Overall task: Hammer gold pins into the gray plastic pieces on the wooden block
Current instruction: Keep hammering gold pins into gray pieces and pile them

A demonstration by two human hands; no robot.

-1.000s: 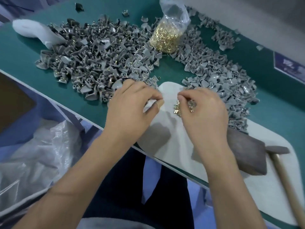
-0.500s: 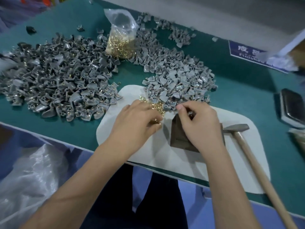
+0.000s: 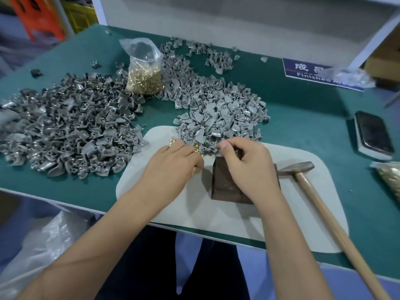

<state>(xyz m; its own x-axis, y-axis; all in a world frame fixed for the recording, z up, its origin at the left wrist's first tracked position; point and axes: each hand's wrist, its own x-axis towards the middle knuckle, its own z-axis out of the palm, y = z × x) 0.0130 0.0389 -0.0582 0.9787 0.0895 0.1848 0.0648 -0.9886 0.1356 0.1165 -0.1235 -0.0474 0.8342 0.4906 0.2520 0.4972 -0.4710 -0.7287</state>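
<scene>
Dark wooden block [image 3: 227,187] on the pale mat [image 3: 249,217], near the table's front edge, its far top corner under the right hand [image 3: 249,167]. Right hand over the block, fingers curled, thumb and forefinger pinched together at the far side on something too small to make out. Loose gold pins [image 3: 197,147] scattered on the mat just left of the block, at the left hand's fingertips. Left hand [image 3: 173,165] just left of the block, fingers curled down onto those pins; whether gripping any, cannot tell. Lighter pile of gray plastic pieces [image 3: 218,113] just beyond both hands, spilling onto the mat's far edge. Darker pile of gray pieces [image 3: 69,131] well to the left. Clear bag of gold pins [image 3: 144,70] farther back between the piles. Hammer [image 3: 303,176] right of the block, head close beside it, handle toward the near right.
</scene>
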